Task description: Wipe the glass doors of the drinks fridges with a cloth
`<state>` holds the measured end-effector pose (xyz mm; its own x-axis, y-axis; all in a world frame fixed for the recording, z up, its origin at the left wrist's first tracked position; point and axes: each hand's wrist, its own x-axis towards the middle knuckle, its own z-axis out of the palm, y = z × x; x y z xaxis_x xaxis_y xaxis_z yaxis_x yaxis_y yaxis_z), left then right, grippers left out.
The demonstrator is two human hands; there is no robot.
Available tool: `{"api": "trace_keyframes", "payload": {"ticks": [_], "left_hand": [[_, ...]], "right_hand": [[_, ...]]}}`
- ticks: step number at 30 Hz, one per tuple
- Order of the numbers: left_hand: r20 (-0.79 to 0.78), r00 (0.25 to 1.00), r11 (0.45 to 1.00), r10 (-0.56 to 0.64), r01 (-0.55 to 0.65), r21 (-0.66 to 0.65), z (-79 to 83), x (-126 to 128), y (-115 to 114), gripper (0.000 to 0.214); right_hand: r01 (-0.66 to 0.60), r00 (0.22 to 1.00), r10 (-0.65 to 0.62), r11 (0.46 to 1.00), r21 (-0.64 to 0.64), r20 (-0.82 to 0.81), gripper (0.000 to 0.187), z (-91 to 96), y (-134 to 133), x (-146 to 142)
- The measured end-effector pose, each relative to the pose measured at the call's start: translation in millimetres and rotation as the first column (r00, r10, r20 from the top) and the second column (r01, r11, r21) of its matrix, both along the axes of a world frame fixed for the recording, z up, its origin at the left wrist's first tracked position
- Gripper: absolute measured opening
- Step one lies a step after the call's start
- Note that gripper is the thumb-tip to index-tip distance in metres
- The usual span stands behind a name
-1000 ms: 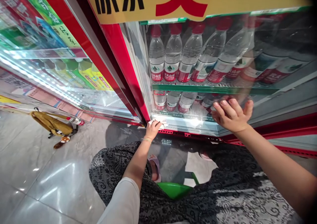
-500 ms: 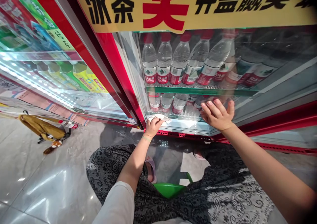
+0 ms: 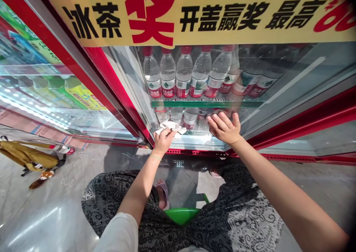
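At the lower left corner of the glass door (image 3: pixel 280 70), my left hand (image 3: pixel 163 142) has its fingers closed on a crumpled white wipe (image 3: pixel 171 126), which lies against the glass. My right hand (image 3: pixel 226 128) is held up flat to the same door further right, fingers stretched out and nothing in it. Behind the glass, water bottles (image 3: pixel 184 74) with red caps and red-and-white labels stand in a row on a shelf (image 3: pixel 194 104). More bottles show on the level below, partly covered by my hands.
A yellow banner (image 3: pixel 178 29) runs across the door above. A second fridge (image 3: pixel 63 92) with drinks stands to the left. On the floor lie a mustard backpack (image 3: pixel 41 153) and a water bottle (image 3: pixel 65 149). A green plastic object (image 3: pixel 182 215) sits between my legs.
My view has shifted right, so the scene sits further left. My left hand and the wipe have moved slightly up the glass. My right hand stays flat at the door.
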<state>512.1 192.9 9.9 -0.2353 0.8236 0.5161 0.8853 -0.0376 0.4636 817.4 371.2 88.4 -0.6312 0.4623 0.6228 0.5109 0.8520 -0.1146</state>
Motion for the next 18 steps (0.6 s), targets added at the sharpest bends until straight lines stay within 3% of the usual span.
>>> {"api": "trace_keyframes", "payload": {"ticks": [5,8,14,16,18], "left_hand": [[-0.031,0.994,0.993,-0.105,0.103,-0.054,-19.9,5.8,-17.6,0.018],[-0.058,0.991,0.991,-0.123,0.120,-0.058,-22.0,12.0,-20.3,0.016],[-0.107,0.991,0.995,0.076,-0.068,0.074,3.3,-15.2,4.2,0.022],[-0.206,0.969,0.985,0.138,-0.113,0.131,2.9,-20.3,8.1,0.022],[-0.323,0.938,0.986,0.124,-0.080,0.147,-6.0,-13.6,6.6,0.020]], "right_hand": [[-0.031,0.999,0.031,0.999,0.010,0.039,0.041,5.9,-1.5,-2.9],[-0.035,0.999,0.034,0.999,0.020,0.037,0.040,9.8,-3.3,-4.0],[-0.014,0.999,0.008,0.989,0.147,0.045,0.038,5.2,-2.5,-2.8],[-0.012,0.998,-0.001,0.970,0.243,0.057,0.040,4.2,-1.2,-3.7],[-0.020,0.999,0.007,0.934,0.356,0.038,0.042,7.1,-2.4,-5.9]]}}
